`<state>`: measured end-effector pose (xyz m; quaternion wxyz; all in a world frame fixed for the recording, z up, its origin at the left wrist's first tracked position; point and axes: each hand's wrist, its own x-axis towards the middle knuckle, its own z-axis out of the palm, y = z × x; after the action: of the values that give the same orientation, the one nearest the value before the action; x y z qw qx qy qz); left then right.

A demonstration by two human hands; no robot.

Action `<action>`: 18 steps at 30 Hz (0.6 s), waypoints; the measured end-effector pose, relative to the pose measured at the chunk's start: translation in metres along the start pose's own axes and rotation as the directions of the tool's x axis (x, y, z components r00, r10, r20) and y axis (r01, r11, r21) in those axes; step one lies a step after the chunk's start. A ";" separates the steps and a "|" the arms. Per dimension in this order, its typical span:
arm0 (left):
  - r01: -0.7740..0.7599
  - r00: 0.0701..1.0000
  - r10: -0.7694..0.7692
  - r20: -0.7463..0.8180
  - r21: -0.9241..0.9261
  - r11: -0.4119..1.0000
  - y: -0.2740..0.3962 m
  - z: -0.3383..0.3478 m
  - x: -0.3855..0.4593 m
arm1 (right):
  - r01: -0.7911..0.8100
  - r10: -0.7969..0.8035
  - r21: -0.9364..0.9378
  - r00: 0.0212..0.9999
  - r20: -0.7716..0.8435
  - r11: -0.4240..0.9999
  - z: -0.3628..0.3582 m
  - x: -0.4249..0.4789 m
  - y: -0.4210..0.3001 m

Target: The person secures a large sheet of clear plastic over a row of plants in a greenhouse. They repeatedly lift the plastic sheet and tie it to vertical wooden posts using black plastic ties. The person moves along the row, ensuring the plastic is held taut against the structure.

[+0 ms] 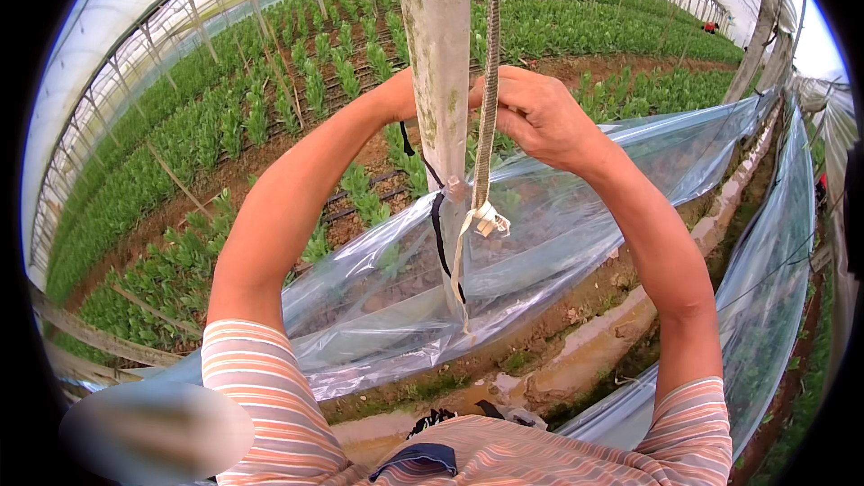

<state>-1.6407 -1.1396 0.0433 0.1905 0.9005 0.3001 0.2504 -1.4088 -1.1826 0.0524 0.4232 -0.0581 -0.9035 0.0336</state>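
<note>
Both my arms reach around an upright concrete post (445, 81). My left hand is mostly hidden behind the post; only its wrist and, right of the post, a bit of its fingers show. My right hand (536, 111) is just right of the post, fingers bent and pinched together beside a woven strap (489, 94); what lies between them cannot be made out. The strap hangs down to a knot with a frayed end (489, 219). A black cord (440, 233) runs down from behind the post across clear plastic film (540, 250), which is gathered at the post.
Rows of green plants (344, 71) grow in brown soil beyond the post, under a greenhouse frame with a plastic cover. A muddy, wet ditch (594, 344) runs below the film. More film (769, 270) hangs at the right. Wooden poles (101, 337) lie at the lower left.
</note>
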 end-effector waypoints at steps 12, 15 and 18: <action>0.142 0.988 -0.151 0.022 -0.496 0.856 -0.020 0.047 0.071 | 0.288 -0.169 -0.298 0.914 0.368 0.910 0.031 0.002 0.029; 0.180 0.953 -0.280 -0.119 -0.521 0.834 -0.014 0.035 0.068 | 0.082 0.175 -0.487 0.872 0.458 0.870 0.002 -0.018 0.000; 0.272 0.710 -0.375 -0.596 -0.259 0.927 0.016 0.019 0.043 | 0.044 0.220 -0.541 0.884 0.412 0.840 -0.021 -0.058 -0.039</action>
<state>-1.5925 -1.1275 0.0501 0.1867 0.6782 0.4801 0.5242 -1.3583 -1.2288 0.0258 0.1626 -0.2070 -0.9464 -0.1872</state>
